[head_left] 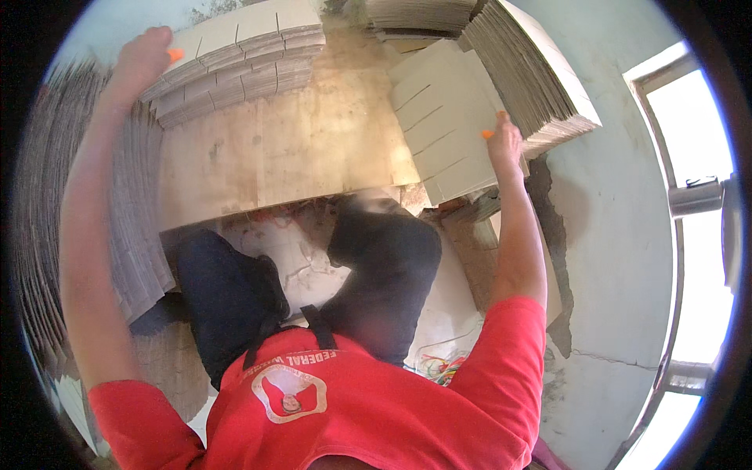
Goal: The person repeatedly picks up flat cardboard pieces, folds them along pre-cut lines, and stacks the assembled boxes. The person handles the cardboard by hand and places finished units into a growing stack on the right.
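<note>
My left hand (146,56) is raised at the far left, at the left end of a stack of slit cardboard sheets (243,59). Its fingers look curled, with an orange cover on the thumb; what they hold, if anything, is hidden. At the right, my right hand (507,142) is closed on the right edge of a pale cardboard sheet (442,117) with several parallel slits. An orange tip shows at that thumb too. This sheet lies slanted over the right end of a wooden board (290,149).
Tall rows of cardboard sheets (133,211) stand along the left side. Another thick stack (525,70) leans at the back right, near a peeling wall (611,258) and a bright window (689,141). My knees are below the board, with coloured strands (439,366) on the floor.
</note>
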